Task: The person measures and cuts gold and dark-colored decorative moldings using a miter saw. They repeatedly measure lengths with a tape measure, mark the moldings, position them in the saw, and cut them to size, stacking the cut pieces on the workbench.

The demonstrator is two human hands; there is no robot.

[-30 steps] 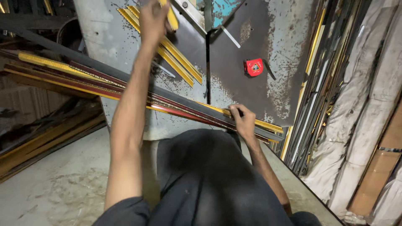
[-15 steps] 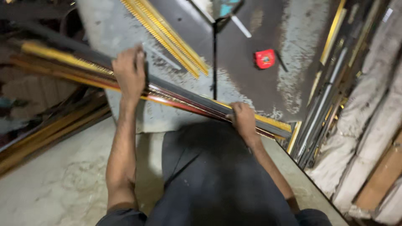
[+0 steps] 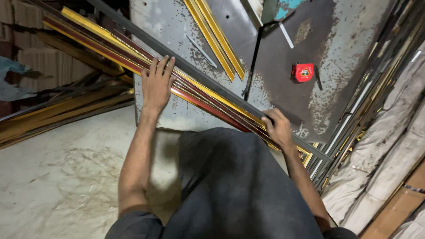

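Mouldings (image 3: 208, 95), long gold and maroon frame lengths, lie bundled across the metal surface (image 3: 177, 26). The left hand (image 3: 156, 84) presses flat on them, fingers spread; the right hand (image 3: 278, 128) curls over their near edge. Beyond the right hand sits a red tape measure (image 3: 303, 71). Even pressure from both hands would likely stop the strips sliding apart.

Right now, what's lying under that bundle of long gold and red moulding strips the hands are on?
The moulding strips lie on a worn grey metal table. Both the left hand and right hand rest on them. The table surface directly beneath the strips is covered.
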